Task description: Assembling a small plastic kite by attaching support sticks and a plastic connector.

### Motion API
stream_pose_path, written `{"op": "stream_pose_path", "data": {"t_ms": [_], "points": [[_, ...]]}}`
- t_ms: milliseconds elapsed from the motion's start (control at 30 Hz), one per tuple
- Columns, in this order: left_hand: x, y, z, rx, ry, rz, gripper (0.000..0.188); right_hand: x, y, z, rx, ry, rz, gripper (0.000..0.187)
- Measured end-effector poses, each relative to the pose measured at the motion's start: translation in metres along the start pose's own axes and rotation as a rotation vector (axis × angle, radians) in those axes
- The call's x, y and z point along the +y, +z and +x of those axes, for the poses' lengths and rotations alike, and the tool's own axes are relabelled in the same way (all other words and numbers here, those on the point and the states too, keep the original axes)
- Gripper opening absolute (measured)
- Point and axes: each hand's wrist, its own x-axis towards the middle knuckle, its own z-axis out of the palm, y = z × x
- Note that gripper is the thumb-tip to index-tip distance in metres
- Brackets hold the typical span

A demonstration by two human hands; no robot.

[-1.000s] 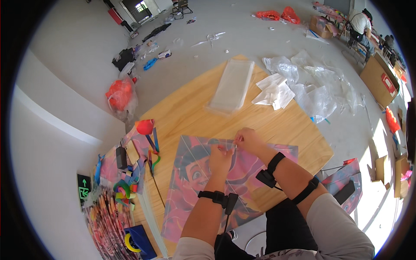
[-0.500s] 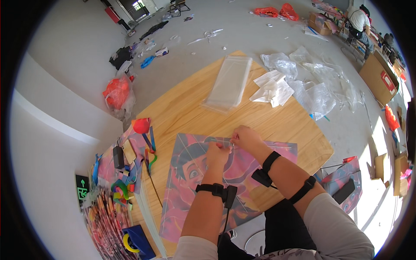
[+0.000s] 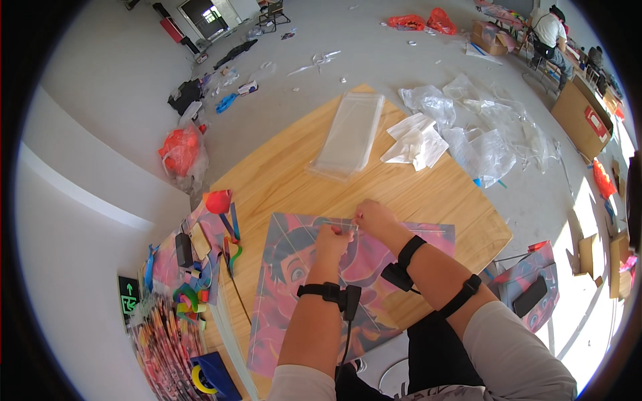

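Note:
A printed fabric sheet (image 3: pixel 281 314) in pink, purple and grey, showing a big cartoon face, lies on the wooden table in front of me. Thin pale lines, like slim rods or strings, run across it. At the middle of its far edge my left hand (image 3: pixel 332 242) is closed, fingers pinched together. Just right of it, my right hand (image 3: pixel 376 218) is also closed, thumb and fingertips pinched at the same edge. The two sets of fingertips nearly meet. Whatever sits between them is too small and hidden to make out.
On the wooden table (image 3: pixel 267 187) lie a stack of clear plastic sleeves (image 3: pixel 351 134) and crumpled white wrapping (image 3: pixel 416 142). Coloured ribbons (image 3: pixel 190 294), a blue tape dispenser (image 3: pixel 217 377) and folded prints (image 3: pixel 167 347) crowd the left. Plastic film (image 3: pixel 481 147) covers floor beyond; a person (image 3: pixel 550 37) sits far right.
The view has shifted slightly, so the sheet sits a little lower and further left. Both hands stay pinched at its far edge, with only small finger movement.

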Motion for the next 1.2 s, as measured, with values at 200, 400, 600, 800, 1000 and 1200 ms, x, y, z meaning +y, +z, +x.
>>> {"op": "stream_pose_path", "data": {"t_ms": [200,400,600,800,1000,1200], "points": [[-0.005,-0.003,0.010,-0.026,0.003,0.021,0.033,-0.009,-0.002,-0.004,0.013,0.000,-0.027,0.013],[0.005,0.002,0.009,-0.045,-0.039,0.020,0.022,-0.009,-0.007,-0.005,0.012,0.022,-0.064,0.014],[-0.004,0.000,0.026,-0.128,0.022,0.280,0.038,-0.016,-0.008,-0.002,-0.021,0.065,-0.117,0.017],[0.002,-0.009,0.017,-0.170,0.023,0.201,0.030,-0.021,-0.020,0.006,-0.034,0.236,-0.218,0.038],[0.011,-0.028,0.003,-0.115,0.148,0.463,0.039,-0.013,-0.022,0.015,-0.102,0.199,-0.226,0.046],[0.002,-0.033,-0.012,-0.167,0.263,0.489,0.034,0.003,-0.015,0.013,0.003,0.142,-0.197,0.032]]}}
